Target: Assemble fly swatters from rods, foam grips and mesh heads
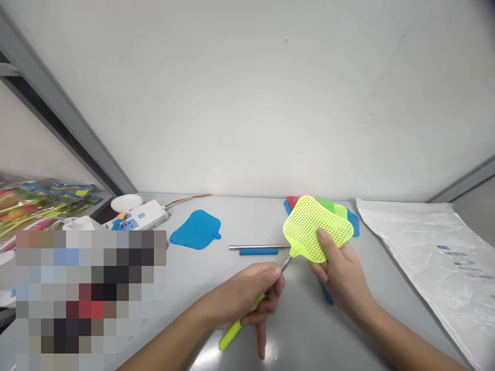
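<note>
My left hand (253, 291) is closed round the metal rod and yellow-green handle (231, 334) of a fly swatter, with one finger pointing down. Between the thumb and fingers of my right hand (346, 275) is the yellow-green perforated swatter head (309, 224). Its neck meets the rod's tip; how firmly they are joined I cannot tell. Behind my hands lies a silver rod (255, 247) with a blue handle (259, 252) alongside. A loose blue swatter head (199, 229) rests to the left. Partly hidden behind the yellow head are red, green (326, 206) and blue heads.
On the right lies a large white plastic mailing bag (429, 263) with a label. At the left are a white power strip (149, 216), a white rounded object (126, 202) and colourful bagged goods (34, 206). The left foreground is blurred out. A pale wall (247, 103) stands behind the table.
</note>
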The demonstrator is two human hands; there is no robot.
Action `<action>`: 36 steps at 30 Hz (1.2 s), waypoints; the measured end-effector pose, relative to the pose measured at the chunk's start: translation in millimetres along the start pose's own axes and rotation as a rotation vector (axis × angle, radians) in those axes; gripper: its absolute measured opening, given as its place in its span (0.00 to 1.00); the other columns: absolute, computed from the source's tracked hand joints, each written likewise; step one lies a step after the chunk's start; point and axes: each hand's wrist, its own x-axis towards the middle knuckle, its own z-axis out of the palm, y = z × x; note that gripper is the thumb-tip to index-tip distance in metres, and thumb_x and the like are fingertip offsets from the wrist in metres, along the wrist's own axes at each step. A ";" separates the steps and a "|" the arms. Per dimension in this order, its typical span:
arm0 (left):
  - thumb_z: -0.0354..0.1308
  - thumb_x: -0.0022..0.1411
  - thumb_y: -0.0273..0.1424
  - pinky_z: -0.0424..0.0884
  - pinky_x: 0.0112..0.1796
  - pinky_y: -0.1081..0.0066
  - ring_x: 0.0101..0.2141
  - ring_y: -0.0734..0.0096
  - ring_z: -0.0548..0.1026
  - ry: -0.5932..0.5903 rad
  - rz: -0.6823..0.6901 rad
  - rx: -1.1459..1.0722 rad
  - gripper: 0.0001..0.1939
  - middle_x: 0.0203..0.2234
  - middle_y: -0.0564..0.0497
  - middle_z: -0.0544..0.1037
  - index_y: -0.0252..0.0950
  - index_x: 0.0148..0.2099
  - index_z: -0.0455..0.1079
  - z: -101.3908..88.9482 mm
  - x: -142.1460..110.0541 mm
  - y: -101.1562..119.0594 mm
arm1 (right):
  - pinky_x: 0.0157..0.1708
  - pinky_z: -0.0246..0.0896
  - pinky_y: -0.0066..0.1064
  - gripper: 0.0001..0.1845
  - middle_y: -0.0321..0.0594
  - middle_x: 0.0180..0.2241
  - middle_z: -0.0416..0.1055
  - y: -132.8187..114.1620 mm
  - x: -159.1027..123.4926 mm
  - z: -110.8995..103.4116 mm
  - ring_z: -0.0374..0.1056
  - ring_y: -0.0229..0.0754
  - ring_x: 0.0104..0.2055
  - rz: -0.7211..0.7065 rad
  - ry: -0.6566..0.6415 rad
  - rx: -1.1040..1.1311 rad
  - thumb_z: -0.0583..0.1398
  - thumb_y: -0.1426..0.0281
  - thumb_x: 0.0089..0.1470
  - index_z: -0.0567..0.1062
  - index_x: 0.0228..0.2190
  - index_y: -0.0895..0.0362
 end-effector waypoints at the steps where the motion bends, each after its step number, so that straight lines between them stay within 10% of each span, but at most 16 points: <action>1: 0.41 0.71 0.39 0.65 0.14 0.78 0.11 0.84 0.49 -0.008 -0.003 -0.023 0.15 0.15 0.62 0.58 0.37 0.34 0.60 -1.3 -0.5 -0.9 | 0.13 0.37 0.24 0.21 0.23 0.13 0.48 3.0 -1.2 0.3 0.45 0.28 0.13 0.020 -0.031 0.021 0.57 0.54 0.59 0.60 0.24 0.54; 10: 0.40 0.70 0.39 0.68 0.15 0.74 0.10 0.82 0.55 -0.154 -0.074 -0.139 0.20 0.17 0.56 0.66 0.33 0.37 0.68 -1.7 -6.6 3.3 | 0.17 0.38 0.29 0.25 0.25 0.13 0.48 5.7 -10.1 -4.7 0.48 0.29 0.13 0.056 -0.228 0.082 0.55 0.56 0.61 0.55 0.19 0.54; 19: 0.38 0.71 0.38 0.70 0.16 0.72 0.08 0.80 0.59 -0.138 -0.054 -0.035 0.22 0.15 0.54 0.70 0.31 0.41 0.70 4.2 -7.2 4.6 | 0.19 0.47 0.28 0.15 0.25 0.13 0.54 16.3 -16.0 -5.3 0.52 0.32 0.16 -0.050 -0.422 -0.166 0.55 0.57 0.62 0.70 0.36 0.56; 26: 0.37 0.72 0.44 0.69 0.16 0.73 0.07 0.81 0.57 -0.100 0.029 -0.082 0.20 0.12 0.59 0.67 0.37 0.45 0.65 23.0 -5.3 -3.0 | 0.21 0.51 0.28 0.24 0.30 0.14 0.59 10.5 -21.4 -0.5 0.54 0.31 0.17 -0.076 -0.518 -0.224 0.54 0.57 0.63 0.66 0.19 0.57; 36: 0.42 0.70 0.41 0.70 0.16 0.73 0.07 0.81 0.54 -0.105 0.058 -0.019 0.18 0.08 0.60 0.63 0.36 0.32 0.61 18.6 -2.1 0.1 | 0.14 0.40 0.26 0.14 0.23 0.12 0.46 -22.5 1.2 -17.6 0.41 0.28 0.13 -0.181 -0.149 0.104 0.60 0.59 0.58 0.75 0.31 0.58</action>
